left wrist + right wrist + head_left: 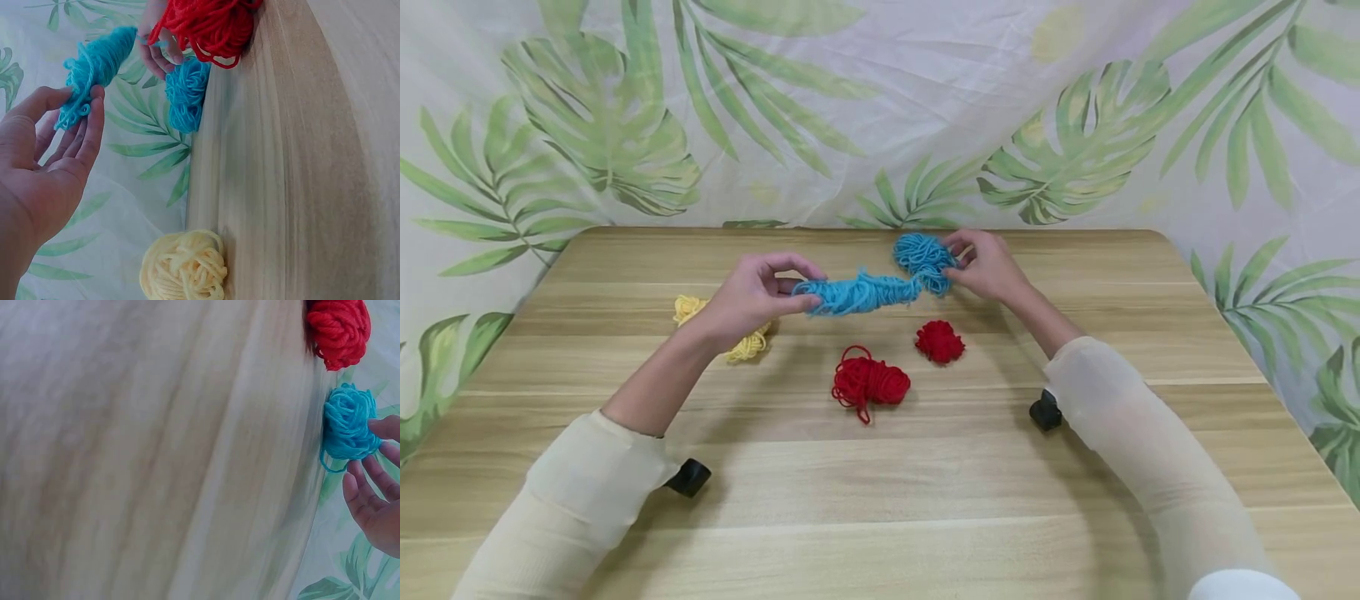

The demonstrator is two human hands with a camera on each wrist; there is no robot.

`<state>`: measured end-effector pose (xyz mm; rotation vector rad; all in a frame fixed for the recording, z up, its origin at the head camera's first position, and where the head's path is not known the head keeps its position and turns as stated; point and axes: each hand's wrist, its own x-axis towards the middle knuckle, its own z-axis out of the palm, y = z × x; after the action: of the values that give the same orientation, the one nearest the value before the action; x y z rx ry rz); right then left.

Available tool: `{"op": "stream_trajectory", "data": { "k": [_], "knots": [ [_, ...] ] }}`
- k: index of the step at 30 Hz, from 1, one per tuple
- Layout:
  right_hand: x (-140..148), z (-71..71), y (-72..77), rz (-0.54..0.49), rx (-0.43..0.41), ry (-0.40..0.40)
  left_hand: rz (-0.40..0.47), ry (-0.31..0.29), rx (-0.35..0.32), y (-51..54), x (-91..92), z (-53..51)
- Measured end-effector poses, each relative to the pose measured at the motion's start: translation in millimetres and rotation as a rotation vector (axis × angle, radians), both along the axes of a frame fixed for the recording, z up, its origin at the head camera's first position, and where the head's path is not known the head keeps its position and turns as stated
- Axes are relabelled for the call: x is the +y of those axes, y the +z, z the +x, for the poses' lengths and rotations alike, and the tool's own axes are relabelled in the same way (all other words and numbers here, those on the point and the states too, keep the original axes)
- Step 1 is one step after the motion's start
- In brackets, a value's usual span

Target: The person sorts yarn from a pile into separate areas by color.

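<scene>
My left hand (752,296) pinches one end of a long blue yarn bundle (861,293), held level above the table; in the left wrist view the thumb and fingertips of that hand (53,150) grip the bundle's looped end (100,65). A second, rounder blue yarn bundle (922,252) lies at the back of the table, by the fingertips of my right hand (988,265). In the right wrist view, the thumb of the right hand (381,494) touches this blue bundle (349,422), with the fingers beside it. The bundles' near ends meet or overlap in the head view.
Two red yarn bundles, one larger (871,385) and one small (940,342), lie mid-table. Yellow yarn (748,343) sits at the left, partly behind the left forearm. The wooden table (880,500) ends at a leaf-printed cloth (925,100).
</scene>
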<state>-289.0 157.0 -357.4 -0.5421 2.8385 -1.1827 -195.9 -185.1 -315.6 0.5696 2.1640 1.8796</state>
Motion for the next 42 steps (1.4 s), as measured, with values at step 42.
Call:
{"op": "stream_trajectory", "data": {
  "k": [42],
  "knots": [
    [19,39.0,7.8,0.069,0.014,0.174,-0.046,0.185,-0.028,-23.9,13.8,-21.3]
  ]
}}
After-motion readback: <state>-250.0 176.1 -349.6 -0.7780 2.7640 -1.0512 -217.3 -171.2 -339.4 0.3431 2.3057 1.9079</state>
